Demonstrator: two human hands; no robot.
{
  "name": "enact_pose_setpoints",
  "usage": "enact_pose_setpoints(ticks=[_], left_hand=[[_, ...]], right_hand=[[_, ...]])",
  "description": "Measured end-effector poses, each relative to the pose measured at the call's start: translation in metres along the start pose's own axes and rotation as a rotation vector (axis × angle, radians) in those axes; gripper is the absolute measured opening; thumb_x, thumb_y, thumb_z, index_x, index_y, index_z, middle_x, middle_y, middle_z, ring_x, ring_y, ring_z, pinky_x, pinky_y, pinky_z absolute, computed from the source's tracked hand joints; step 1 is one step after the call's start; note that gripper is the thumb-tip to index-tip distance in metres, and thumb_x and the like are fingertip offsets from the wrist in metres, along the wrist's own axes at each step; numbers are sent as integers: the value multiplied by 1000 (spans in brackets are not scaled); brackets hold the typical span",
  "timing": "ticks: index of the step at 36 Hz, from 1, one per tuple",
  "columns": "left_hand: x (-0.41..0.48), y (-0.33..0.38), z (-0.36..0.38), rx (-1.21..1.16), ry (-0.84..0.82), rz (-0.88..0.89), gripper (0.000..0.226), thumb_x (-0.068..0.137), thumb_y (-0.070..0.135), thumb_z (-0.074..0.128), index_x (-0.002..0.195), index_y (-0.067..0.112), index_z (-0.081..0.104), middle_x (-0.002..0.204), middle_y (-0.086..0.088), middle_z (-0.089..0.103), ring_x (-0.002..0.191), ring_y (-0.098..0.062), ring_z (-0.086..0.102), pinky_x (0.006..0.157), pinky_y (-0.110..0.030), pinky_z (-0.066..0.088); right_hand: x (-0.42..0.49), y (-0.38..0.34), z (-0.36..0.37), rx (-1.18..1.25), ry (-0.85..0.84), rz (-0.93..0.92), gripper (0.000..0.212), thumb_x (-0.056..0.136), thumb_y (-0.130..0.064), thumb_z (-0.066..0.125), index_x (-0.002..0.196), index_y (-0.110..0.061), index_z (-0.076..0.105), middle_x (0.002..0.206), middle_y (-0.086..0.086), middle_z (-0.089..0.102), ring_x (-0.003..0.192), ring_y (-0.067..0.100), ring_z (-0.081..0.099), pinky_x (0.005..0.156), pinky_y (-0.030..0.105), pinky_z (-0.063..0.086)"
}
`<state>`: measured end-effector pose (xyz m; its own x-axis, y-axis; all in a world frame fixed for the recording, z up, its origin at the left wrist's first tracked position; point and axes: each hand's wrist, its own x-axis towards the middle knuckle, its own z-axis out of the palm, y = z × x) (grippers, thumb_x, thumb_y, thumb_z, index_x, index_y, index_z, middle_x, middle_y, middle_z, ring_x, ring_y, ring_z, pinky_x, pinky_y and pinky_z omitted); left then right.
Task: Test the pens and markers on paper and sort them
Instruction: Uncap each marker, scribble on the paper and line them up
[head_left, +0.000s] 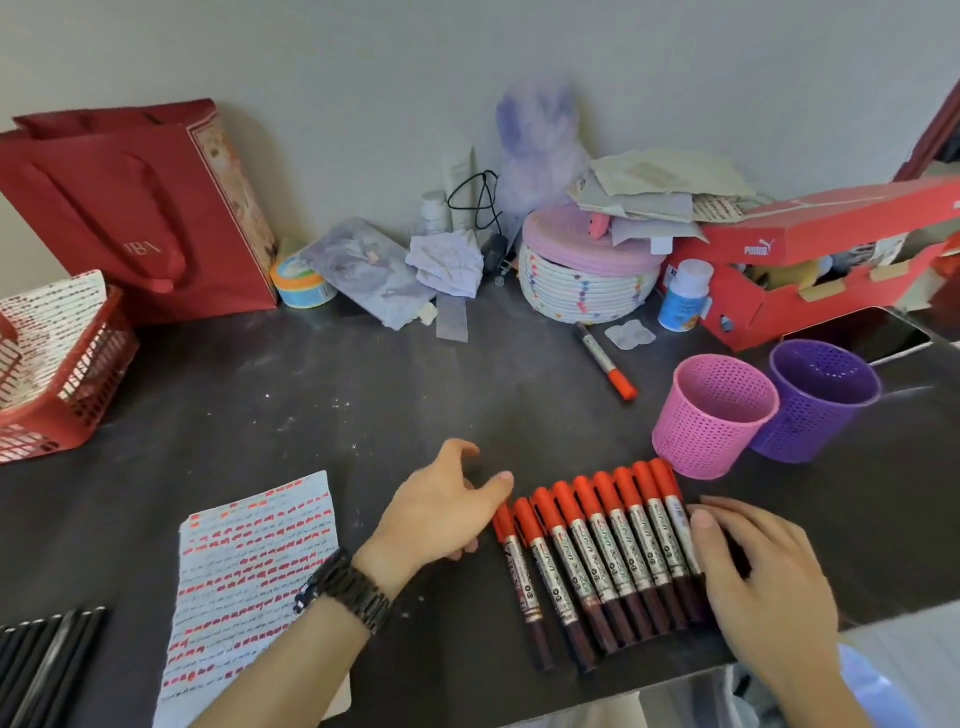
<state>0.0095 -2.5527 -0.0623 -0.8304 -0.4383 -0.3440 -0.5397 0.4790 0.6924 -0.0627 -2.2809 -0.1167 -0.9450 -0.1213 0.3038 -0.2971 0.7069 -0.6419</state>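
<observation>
The row of round red-capped markers (597, 556) lay near the front edge of the dark counter (337, 395), the left hand (441, 506) loose beside it, the right hand (758, 566) flat on its end, holding nothing, so a hard push could roll them off.

Single head-worn wide-angle view, forward and down, close over the dark desk (363, 374).

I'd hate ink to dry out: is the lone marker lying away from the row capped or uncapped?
Capped: the lone marker wears its orange cap on the near end, and no bare tip shows.
</observation>
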Motion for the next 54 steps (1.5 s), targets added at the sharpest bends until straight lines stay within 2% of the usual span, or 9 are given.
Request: enact_pose_setpoints(ticks=[7,18,27,33,38,42,45,49,54], left_hand=[[78,72,1,369,72,130,47,92,61,49,126,28,53,121,2,65,114,-26,61,96,-39,49],[141,138,79,501,157,101,69,89,69,50,130,14,50,128,-12,62,116,-34,61,76,-38,38],[131,108,52,529,100,71,31,85,46,56,99,19,59,106,-7,66,82,-28,56,64,-30,39],[98,60,-4,197,39,62,42,89,52,51,82,15,70,78,-2,69,74,-22,66,75,-32,54],[36,9,-43,-237,7,98,22,99,40,55,101,19,62,76,7,75,51,-11,55,46,-24,41],[-19,-37,-66,-421,70,123,17,102,32,53,103,18,62,75,4,70,53,-13,53,48,-26,39],[-58,-65,-70,-520,90,139,16,104,30,50,103,18,62,76,1,68,55,-16,53,51,-27,39],[-101,-95,-60,-629,103,173,10,104,23,53,101,16,60,76,-3,66,55,-18,53,52,-24,40],[-143,-109,-44,-748,58,197,20,90,30,57,103,14,56,74,-3,63,58,-19,50,55,-22,40]], right_hand=[[2,-6,0,46,48,1,29,91,-39,55,90,-24,80,102,-10,73,106,22,60,97,42,46],[6,-10,-1,40,-22,61,10,83,-27,78,90,-33,79,101,-22,70,107,8,55,96,31,41],[3,-9,-5,0,-33,56,12,81,-28,78,92,-34,78,102,-24,69,106,8,55,96,31,43],[4,-9,-6,-10,-5,35,21,77,-13,84,91,-28,79,101,-17,72,103,14,59,95,31,41],[-2,-19,-12,5,47,42,20,78,-6,83,92,-19,78,102,1,75,101,18,58,96,31,37],[-23,-58,-15,108,157,-10,20,83,-39,65,91,-24,76,94,-3,71,99,14,57,91,17,36],[-45,-103,-8,465,-11,143,18,78,-45,69,89,-33,77,89,-7,75,85,3,64,79,0,40],[-71,-150,24,834,-407,222,23,84,-10,80,103,-19,71,95,-1,78,82,23,70,76,32,54],[-105,-196,52,1153,-708,399,80,50,-64,88,110,-16,67,105,7,76,98,18,74,78,30,55]])
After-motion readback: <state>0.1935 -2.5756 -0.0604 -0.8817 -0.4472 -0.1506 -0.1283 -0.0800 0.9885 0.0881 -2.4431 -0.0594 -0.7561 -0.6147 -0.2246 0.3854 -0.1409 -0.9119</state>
